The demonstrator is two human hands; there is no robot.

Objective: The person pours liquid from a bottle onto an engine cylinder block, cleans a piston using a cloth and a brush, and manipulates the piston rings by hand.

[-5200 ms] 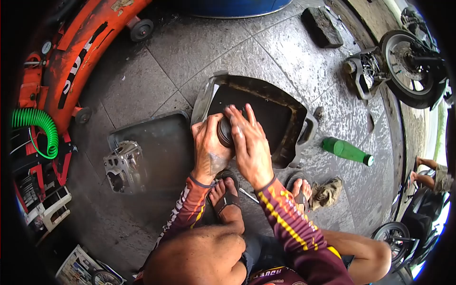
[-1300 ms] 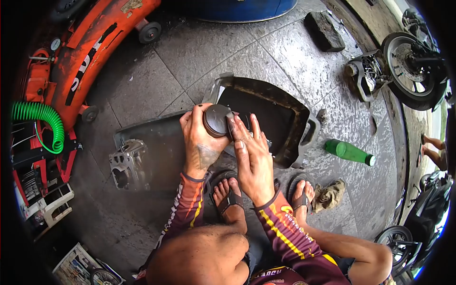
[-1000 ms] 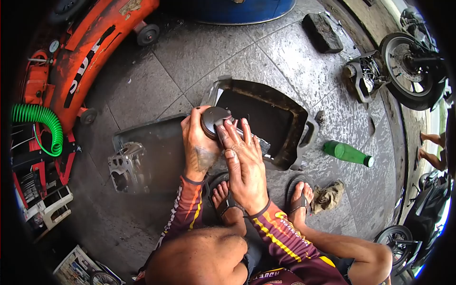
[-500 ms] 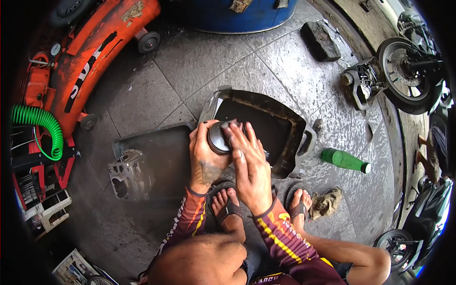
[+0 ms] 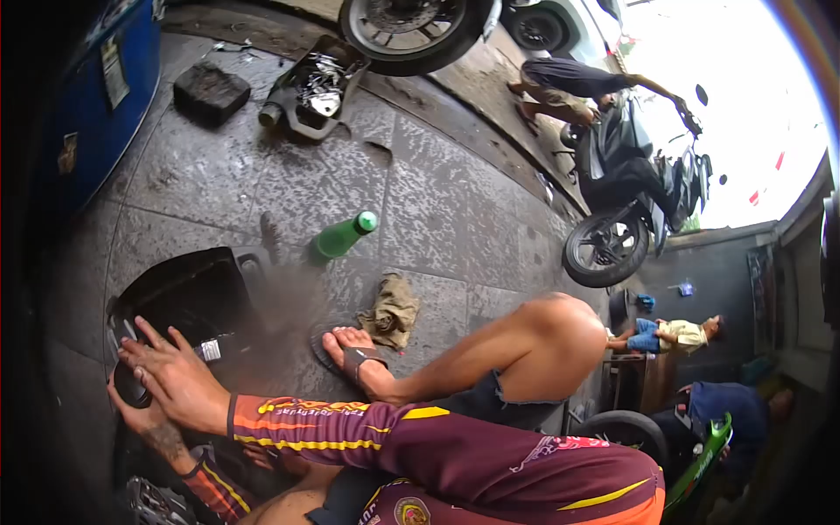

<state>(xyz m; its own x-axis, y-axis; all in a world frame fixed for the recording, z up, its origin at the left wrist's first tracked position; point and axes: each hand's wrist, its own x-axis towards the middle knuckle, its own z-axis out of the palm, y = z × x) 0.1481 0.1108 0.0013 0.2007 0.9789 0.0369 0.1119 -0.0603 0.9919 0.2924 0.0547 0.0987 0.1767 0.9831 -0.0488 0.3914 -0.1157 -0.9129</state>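
Note:
At the lower left of the head view, my left hand is wrapped round a dark round metal part. My right hand lies over that part with its fingers spread and stretched out, touching its top. Just beyond both hands is a black open container, with a small shiny piece at its near side. A grey metal casting shows partly at the bottom left edge.
A green bottle and a crumpled brown rag are on the floor beside my foot. Farther off are a dark block, a tray of metal parts, a blue drum, a motorcycle and several people.
The view has swung far to the right, so the hands and container now appear at the lower left. More of the street, motorcycles and people shows. My left hand still holds the round part.

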